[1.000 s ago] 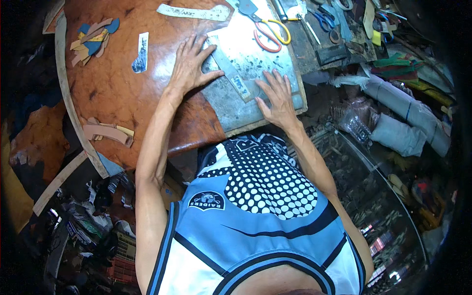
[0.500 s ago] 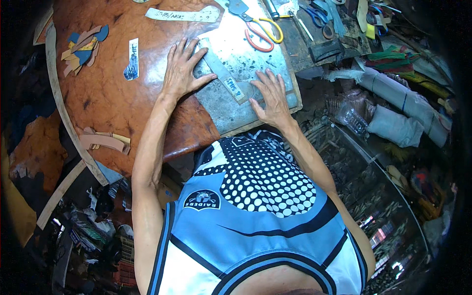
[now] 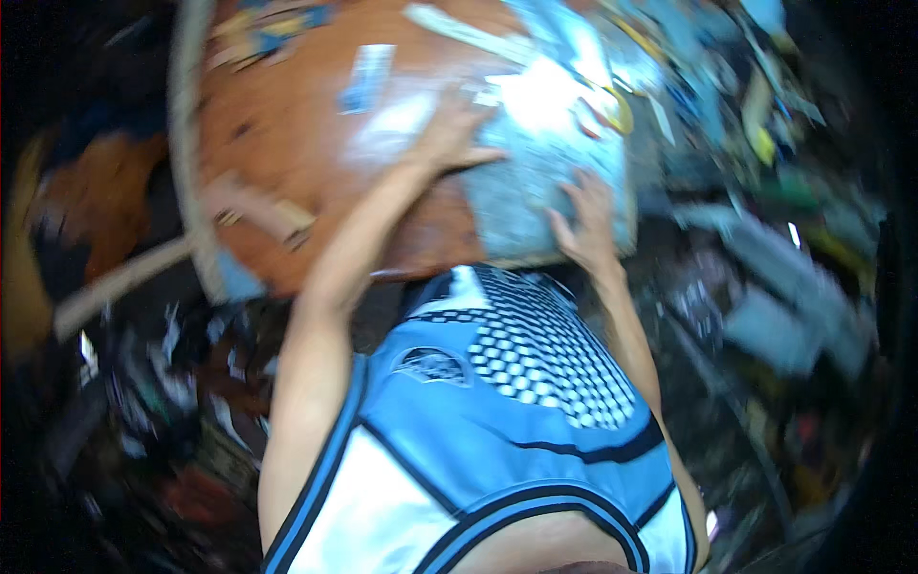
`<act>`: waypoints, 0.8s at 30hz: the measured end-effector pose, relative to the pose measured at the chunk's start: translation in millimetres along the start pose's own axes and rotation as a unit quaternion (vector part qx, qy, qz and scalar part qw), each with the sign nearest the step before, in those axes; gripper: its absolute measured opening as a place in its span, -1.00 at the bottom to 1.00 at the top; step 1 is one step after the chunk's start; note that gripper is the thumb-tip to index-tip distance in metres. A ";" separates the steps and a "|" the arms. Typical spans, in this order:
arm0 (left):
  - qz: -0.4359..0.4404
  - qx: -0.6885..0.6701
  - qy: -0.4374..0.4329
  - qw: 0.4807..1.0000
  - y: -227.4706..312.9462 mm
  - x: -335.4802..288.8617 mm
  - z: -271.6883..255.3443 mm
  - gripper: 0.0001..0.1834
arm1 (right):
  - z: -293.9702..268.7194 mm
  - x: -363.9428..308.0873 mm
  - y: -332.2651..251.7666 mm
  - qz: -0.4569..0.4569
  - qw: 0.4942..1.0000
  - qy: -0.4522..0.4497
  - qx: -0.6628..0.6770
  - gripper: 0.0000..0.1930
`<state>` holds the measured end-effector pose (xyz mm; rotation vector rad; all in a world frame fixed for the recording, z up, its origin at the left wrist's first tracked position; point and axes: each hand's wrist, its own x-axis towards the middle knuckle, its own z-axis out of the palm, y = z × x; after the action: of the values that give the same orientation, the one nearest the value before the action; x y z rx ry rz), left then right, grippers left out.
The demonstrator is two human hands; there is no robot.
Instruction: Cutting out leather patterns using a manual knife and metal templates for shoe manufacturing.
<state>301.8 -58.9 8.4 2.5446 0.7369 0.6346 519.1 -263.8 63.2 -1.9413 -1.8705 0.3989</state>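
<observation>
Motion smears the whole head view. My left hand (image 3: 454, 134) lies palm down where the brown leather sheet (image 3: 306, 153) meets the grey plate (image 3: 521, 215), its thumb stretched out to the right. On the plate's right part rests my right hand (image 3: 590, 220), fingers and thumb apart. Neither hand visibly holds anything. The flat strip that lay between them earlier cannot be made out in the blur and glare. Beyond my right hand are scissors with yellow and red handles (image 3: 620, 113).
A pale strip (image 3: 469, 33) and a small white-and-blue piece (image 3: 368, 78) lie farther back. Leather scraps (image 3: 268, 31) are at the far left, with tan strips (image 3: 256, 212) nearer. Tools and cloth clutter the right; wrapped bundles (image 3: 775, 330) lie beyond the table edge.
The view has swung, shifting the table up and rightward in the picture and blurring it. Both hands stay spread on the work surface.
</observation>
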 end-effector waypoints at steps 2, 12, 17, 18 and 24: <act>0.022 -0.013 0.014 1.000 0.3 3.3 17.3 -0.18 | -5.1 -0.6 -6.0 0.003 0.998 -0.001 -0.061 -0.47; -0.302 0.048 0.322 0.896 48.3 -118.6 -123.0 -0.40 | -9.6 9.0 -23.9 0.123 0.974 -0.063 -0.178 -0.39; -0.661 0.091 0.204 0.716 22.1 -190.0 -190.8 -0.26 | -14.3 19.0 -43.1 0.133 0.971 -0.084 -0.178 -0.42; -0.684 0.058 0.174 0.706 18.8 -189.7 -195.9 -0.20 | -14.0 19.4 -46.6 0.136 0.972 -0.086 -0.172 -0.43; -0.679 -0.019 0.157 0.717 -2.4 -216.2 -196.4 -0.04 | -9.7 14.6 -40.4 0.127 0.971 -0.077 -0.185 -0.43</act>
<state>34.1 -131.4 100.0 1.1696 2.2482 0.4583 489.1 -249.7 92.2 -2.4772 -1.9037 0.2971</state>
